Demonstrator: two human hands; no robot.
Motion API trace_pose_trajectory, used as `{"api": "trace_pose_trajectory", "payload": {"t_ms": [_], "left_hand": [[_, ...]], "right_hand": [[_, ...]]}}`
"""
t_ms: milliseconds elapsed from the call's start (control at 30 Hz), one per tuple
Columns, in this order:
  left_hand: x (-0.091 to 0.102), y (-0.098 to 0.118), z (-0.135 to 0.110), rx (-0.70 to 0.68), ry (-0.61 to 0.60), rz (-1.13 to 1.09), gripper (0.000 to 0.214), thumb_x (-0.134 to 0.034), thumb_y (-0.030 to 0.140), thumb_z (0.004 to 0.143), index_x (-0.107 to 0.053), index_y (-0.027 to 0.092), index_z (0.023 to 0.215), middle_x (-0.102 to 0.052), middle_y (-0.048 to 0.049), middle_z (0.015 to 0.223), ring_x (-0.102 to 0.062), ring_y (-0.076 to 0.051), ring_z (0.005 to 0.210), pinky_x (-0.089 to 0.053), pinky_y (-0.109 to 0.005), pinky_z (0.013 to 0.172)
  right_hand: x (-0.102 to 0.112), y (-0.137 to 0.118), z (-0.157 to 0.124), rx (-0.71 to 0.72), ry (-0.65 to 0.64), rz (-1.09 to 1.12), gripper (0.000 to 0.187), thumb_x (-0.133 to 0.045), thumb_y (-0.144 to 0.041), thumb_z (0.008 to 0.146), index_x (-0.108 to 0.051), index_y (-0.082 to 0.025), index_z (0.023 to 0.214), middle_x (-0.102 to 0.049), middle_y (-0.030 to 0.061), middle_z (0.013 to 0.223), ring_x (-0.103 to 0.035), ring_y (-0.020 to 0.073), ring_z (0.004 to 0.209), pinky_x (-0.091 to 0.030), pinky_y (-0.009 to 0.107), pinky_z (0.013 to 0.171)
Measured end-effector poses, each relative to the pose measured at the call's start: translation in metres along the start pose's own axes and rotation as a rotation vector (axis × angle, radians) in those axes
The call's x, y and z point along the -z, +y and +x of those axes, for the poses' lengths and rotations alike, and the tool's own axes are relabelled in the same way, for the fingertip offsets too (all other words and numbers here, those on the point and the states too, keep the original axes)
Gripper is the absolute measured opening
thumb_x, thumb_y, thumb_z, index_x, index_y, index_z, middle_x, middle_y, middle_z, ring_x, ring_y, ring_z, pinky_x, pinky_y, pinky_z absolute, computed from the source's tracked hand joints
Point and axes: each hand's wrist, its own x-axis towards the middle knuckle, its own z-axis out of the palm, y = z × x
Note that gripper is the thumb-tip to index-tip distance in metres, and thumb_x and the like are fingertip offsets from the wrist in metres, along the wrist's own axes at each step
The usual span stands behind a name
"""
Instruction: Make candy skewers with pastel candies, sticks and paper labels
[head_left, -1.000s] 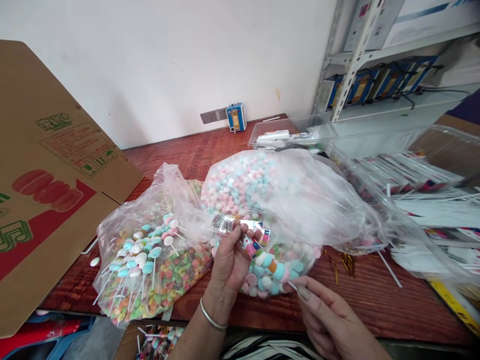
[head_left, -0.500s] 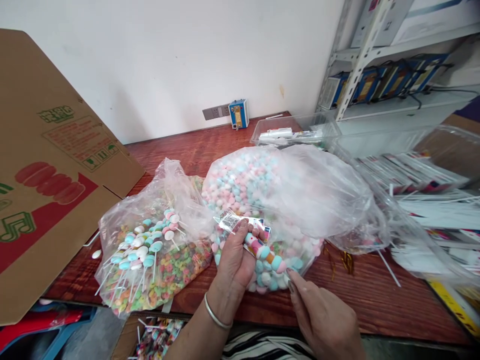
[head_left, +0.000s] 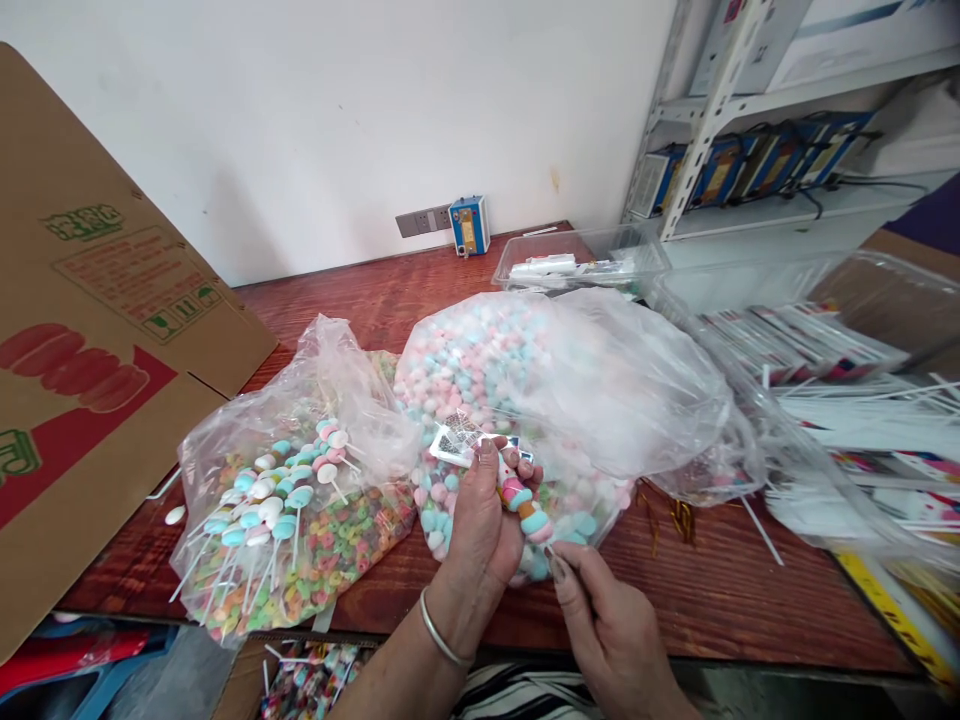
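My left hand (head_left: 480, 525), with a bangle at the wrist, is closed around a marshmallow skewer (head_left: 525, 505) and a clear printed wrapper (head_left: 454, 440). Pink, blue and orange pieces are stacked on the skewer, and its upper part is covered by my fingers and the wrapper. At the skewer's lower end my right hand (head_left: 611, 615) pinches its white stick, of which only a short bit shows. Behind and beneath the hands lies a big clear bag of pastel marshmallows (head_left: 465, 350).
To the left, finished marshmallow skewers (head_left: 270, 490) lie on a bag of coloured cereal rings (head_left: 352, 530). A cardboard carton (head_left: 112, 300) stands at far left. A box of wrapped sweets (head_left: 311, 680) sits below the table edge. Clear bins with white sticks (head_left: 840, 415) stand right.
Both hands have shifted slightly with the skewer, which now points more steeply down. My right thumb and finger have closed at its lower end. The whole view has moved a little.
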Motion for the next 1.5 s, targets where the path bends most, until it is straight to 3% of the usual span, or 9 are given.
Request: {"api": "trace_pose_trajectory", "payload": {"t_ms": [133, 267, 500, 633, 833, 900, 1100, 1367, 1500], "left_hand": [[0.0, 0.005, 0.001, 0.02, 0.006, -0.01, 0.02, -0.058, 0.036, 0.089, -0.059, 0.016, 0.088, -0.052, 0.0007, 0.071, -0.054, -0.01, 0.061, -0.054, -0.027, 0.071], [0.003, 0.004, 0.0, 0.014, -0.022, -0.02, 0.022, -0.058, 0.038, 0.089, -0.058, 0.016, 0.088, -0.051, 0.0011, 0.071, -0.054, -0.009, 0.061, -0.054, -0.027, 0.07], [0.002, -0.016, -0.011, 0.058, -0.067, 0.04, 0.026, -0.065, 0.04, 0.084, -0.06, 0.016, 0.091, -0.053, 0.0006, 0.072, -0.055, -0.009, 0.063, -0.05, -0.02, 0.061], [0.004, -0.006, -0.01, 0.095, -0.068, -0.012, 0.022, -0.067, 0.034, 0.083, -0.062, 0.014, 0.091, -0.059, -0.0025, 0.08, -0.06, -0.013, 0.074, -0.054, -0.029, 0.076], [0.003, 0.004, -0.005, 0.097, -0.16, -0.048, 0.017, -0.07, 0.029, 0.081, -0.062, 0.016, 0.088, -0.054, 0.0016, 0.073, -0.057, -0.012, 0.07, -0.054, -0.032, 0.078], [0.001, 0.003, -0.004, 0.09, -0.107, -0.032, 0.018, -0.07, 0.031, 0.081, -0.06, 0.016, 0.084, -0.054, 0.0013, 0.073, -0.056, -0.011, 0.068, -0.054, -0.031, 0.076], [-0.001, -0.016, -0.01, 0.042, 0.009, 0.083, 0.025, -0.068, 0.039, 0.082, -0.058, 0.016, 0.081, -0.056, 0.0003, 0.072, -0.056, -0.01, 0.064, -0.052, -0.023, 0.065], [0.005, -0.009, -0.01, 0.106, -0.109, 0.12, 0.032, -0.074, 0.039, 0.076, -0.064, 0.015, 0.095, -0.068, -0.0072, 0.094, -0.066, -0.019, 0.089, -0.052, -0.033, 0.084], [0.0, 0.016, 0.008, -0.001, -0.064, 0.001, 0.015, -0.069, 0.025, 0.082, -0.064, 0.017, 0.094, -0.06, 0.003, 0.074, -0.059, -0.007, 0.063, -0.053, -0.025, 0.075]], "right_hand": [[0.003, -0.001, 0.004, -0.107, -0.031, 0.081, 0.027, -0.051, -0.041, 0.093, -0.063, -0.019, 0.101, -0.064, 0.0031, 0.074, -0.061, 0.0154, 0.065, -0.047, 0.023, 0.06], [0.004, -0.001, 0.003, -0.453, -0.192, 0.425, 0.041, -0.039, -0.055, 0.095, -0.058, -0.018, 0.091, -0.031, -0.01, 0.05, -0.021, 0.0069, 0.036, -0.023, 0.018, 0.033], [0.001, 0.001, 0.008, 0.025, 0.028, -0.106, 0.023, -0.047, -0.035, 0.094, -0.063, -0.018, 0.092, -0.066, 0.0033, 0.074, -0.061, 0.0153, 0.062, -0.046, 0.023, 0.059], [0.008, -0.005, 0.015, -0.044, 0.003, 0.057, 0.022, -0.051, -0.037, 0.093, -0.064, -0.019, 0.091, -0.065, 0.002, 0.074, -0.061, 0.0146, 0.067, -0.047, 0.021, 0.061], [0.009, -0.013, 0.014, -0.543, -0.16, 0.712, 0.039, -0.048, -0.056, 0.091, -0.059, -0.019, 0.086, -0.022, -0.0125, 0.051, -0.008, 0.0043, 0.037, -0.019, 0.017, 0.032], [0.008, -0.01, 0.01, -0.455, -0.182, 0.579, 0.037, -0.045, -0.051, 0.094, -0.061, -0.018, 0.087, -0.029, -0.011, 0.05, -0.015, 0.0048, 0.035, -0.025, 0.017, 0.033], [0.004, 0.007, 0.011, 0.4, 0.128, -0.433, 0.026, -0.046, -0.022, 0.094, -0.07, -0.013, 0.102, -0.068, 0.0057, 0.065, -0.059, 0.0153, 0.052, -0.043, 0.023, 0.052], [0.015, -0.003, 0.022, 0.096, 0.001, -0.13, 0.028, -0.041, -0.028, 0.098, -0.067, -0.018, 0.1, -0.07, 0.0009, 0.076, -0.066, 0.0138, 0.065, -0.049, 0.019, 0.06], [0.013, -0.002, 0.016, 0.165, 0.003, -0.207, 0.028, -0.041, -0.026, 0.099, -0.067, -0.017, 0.099, -0.071, 0.0017, 0.075, -0.066, 0.014, 0.063, -0.048, 0.019, 0.058]]}}
